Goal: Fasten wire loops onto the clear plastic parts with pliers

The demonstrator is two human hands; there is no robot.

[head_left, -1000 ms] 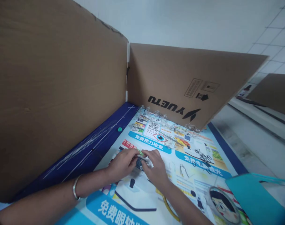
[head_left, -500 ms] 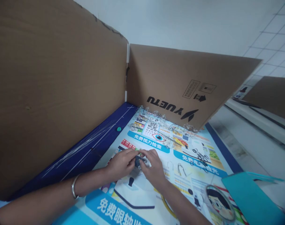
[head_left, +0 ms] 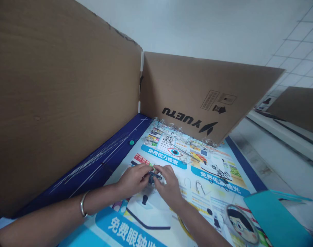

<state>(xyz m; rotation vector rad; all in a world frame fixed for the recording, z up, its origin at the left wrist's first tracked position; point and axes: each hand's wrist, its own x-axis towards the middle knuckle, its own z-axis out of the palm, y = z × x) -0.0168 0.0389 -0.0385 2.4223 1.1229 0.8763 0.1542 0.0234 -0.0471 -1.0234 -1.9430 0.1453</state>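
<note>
My left hand (head_left: 136,176) and my right hand (head_left: 169,183) meet over the printed poster (head_left: 158,214), fingers and thumbs closed in pinches. Between the fingertips is a small dark, bluish-grey piece (head_left: 153,178) with a paler part at its lower side; its kind I cannot make out, and the fingers partly cover it. To the right lie bent U-shaped wires (head_left: 199,187) and a cluster of black rings (head_left: 220,173). A silver bangle (head_left: 83,204) circles my left wrist.
Tall cardboard panels (head_left: 68,85) stand at the left and back. Silvery wire pieces (head_left: 169,127) lie scattered along the back one. Long straight wires (head_left: 94,157) and a green round thing (head_left: 131,142) rest on the blue border. A turquoise bag-like thing (head_left: 277,216) is at right.
Both hands stay at almost the same place, with the small dark piece turned slightly between the fingers. The whole view has shifted a little.
</note>
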